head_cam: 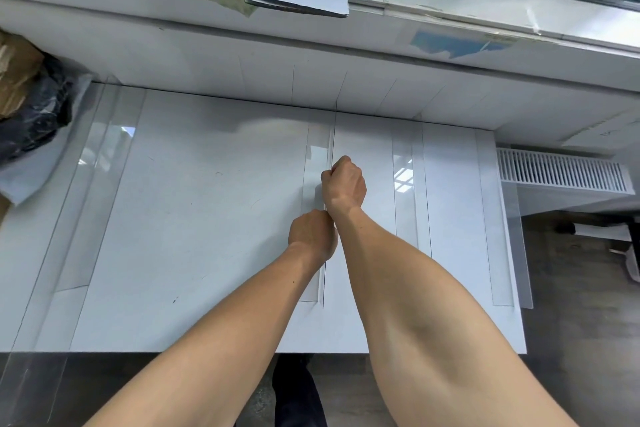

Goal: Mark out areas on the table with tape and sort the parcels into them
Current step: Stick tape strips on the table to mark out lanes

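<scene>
Left grip [311,236], right grip [344,184]: fingers hidden; parcels [29,104] cropped.

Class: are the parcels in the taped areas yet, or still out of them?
Out. The parcels lie heaped at the table's far left corner; none lies between the tape strips.

Bright daylight; window glare on tape strips [403,177]; soft shadows; wide-angle bending at edges; sharp focus.
</scene>
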